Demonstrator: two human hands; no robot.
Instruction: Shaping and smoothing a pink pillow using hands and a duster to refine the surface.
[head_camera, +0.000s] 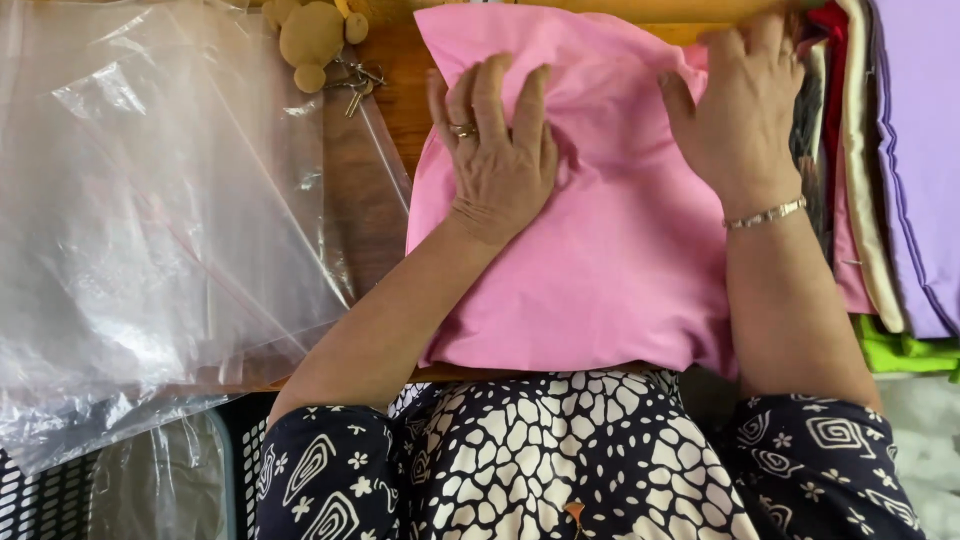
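A folded pink cloth lies on a wooden table in front of me. My left hand, a ring on one finger, presses flat on the cloth's upper left part, fingers spread. My right hand, a bracelet at the wrist, rests on the cloth's upper right corner with its fingers curled over the far edge. Neither hand lifts the cloth.
A heap of clear plastic bags covers the table's left side. A small tan stuffed toy with keys lies at the top. A stack of folded cloths, purple, cream, red and green, sits at the right. A black perforated basket is at lower left.
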